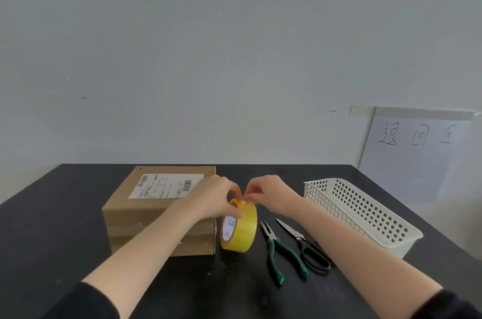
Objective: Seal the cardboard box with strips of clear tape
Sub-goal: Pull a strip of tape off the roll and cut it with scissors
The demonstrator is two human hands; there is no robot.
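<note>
The yellowish tape roll (pixel 238 225) stands on edge at frame centre, touching the cardboard box (pixel 159 210) (labelled on top). The left hand (pixel 216 195) grips the roll; the right hand (pixel 268 192) seemingly pinches its tape end. Pliers (pixel 273 248), scissors (pixel 303 243) and a white basket (pixel 365 212) lie to the right.

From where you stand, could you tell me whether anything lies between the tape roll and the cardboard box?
Nothing visible does. The tape roll, held upright by the left hand and right hand, stands right beside the cardboard box; pliers and scissors lie on its other side.
</note>
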